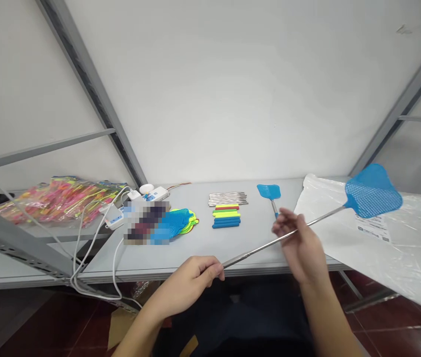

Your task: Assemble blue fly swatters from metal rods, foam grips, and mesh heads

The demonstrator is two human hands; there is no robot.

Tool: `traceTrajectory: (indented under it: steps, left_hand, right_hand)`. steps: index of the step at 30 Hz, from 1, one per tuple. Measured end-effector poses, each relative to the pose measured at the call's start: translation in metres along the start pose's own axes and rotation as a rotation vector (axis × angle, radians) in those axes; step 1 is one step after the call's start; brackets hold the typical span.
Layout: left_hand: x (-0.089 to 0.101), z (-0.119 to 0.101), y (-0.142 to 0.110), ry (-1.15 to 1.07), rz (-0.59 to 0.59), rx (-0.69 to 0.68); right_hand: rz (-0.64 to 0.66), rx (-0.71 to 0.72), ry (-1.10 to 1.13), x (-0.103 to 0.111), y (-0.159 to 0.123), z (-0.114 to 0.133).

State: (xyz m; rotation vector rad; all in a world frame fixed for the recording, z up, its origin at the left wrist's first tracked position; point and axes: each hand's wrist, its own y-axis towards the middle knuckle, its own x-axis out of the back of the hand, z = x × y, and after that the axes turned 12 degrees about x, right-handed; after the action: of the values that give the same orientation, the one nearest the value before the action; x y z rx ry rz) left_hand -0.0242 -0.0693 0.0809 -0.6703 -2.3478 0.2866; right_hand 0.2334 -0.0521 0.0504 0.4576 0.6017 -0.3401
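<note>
A blue mesh fly swatter (374,192) with a long thin metal rod slants across the view, its head up at the right. My left hand (199,277) is closed around the lower end of the rod, near the table's front edge. Farther up the rod, my right hand (303,248) has it between thumb and curled fingers, in a loose hold; the fingers are slightly blurred. A second, shorter blue fly swatter (269,192) lies on the table just behind my right hand, its handle partly hidden by the fingers.
On the grey table (191,250) lie metal rods (227,199), coloured handle grips (226,216) and stacked swatter heads (180,223). Power strips (154,194) with white cables stand left, near bagged colourful goods (72,198). White plastic wrap (329,213) covers the right side. Grey metal posts (91,89) frame the table.
</note>
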Motion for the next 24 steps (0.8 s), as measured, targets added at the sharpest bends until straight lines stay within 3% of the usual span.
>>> traceTrajectory:
  steps: [4,9,13,15,19,24]
  left_hand:
    - [0.008,0.006,-0.002,0.029,0.021,0.018]
    - [0.016,0.014,-0.005,0.078,0.031,0.048]
    - [0.020,0.022,-0.005,0.087,0.043,0.079]
    - [0.022,0.024,-0.003,0.072,0.038,0.079]
    - [0.021,0.017,0.003,0.027,0.041,0.046]
    - [0.004,-0.006,0.013,-0.004,-0.005,-0.044]
  right_hand:
    - [-0.181,0.080,0.043,0.013,0.021,0.017]
    - [-0.325,0.063,0.162,0.031,0.031,0.022]
    - [-0.342,-0.045,0.397,0.044,0.036,0.025]
    - [-0.361,-0.040,0.392,0.045,0.037,0.026]
    - [-0.356,0.071,0.251,0.024,0.028,0.017]
    - [-0.075,-0.034,0.224,-0.036,-0.015,-0.017]
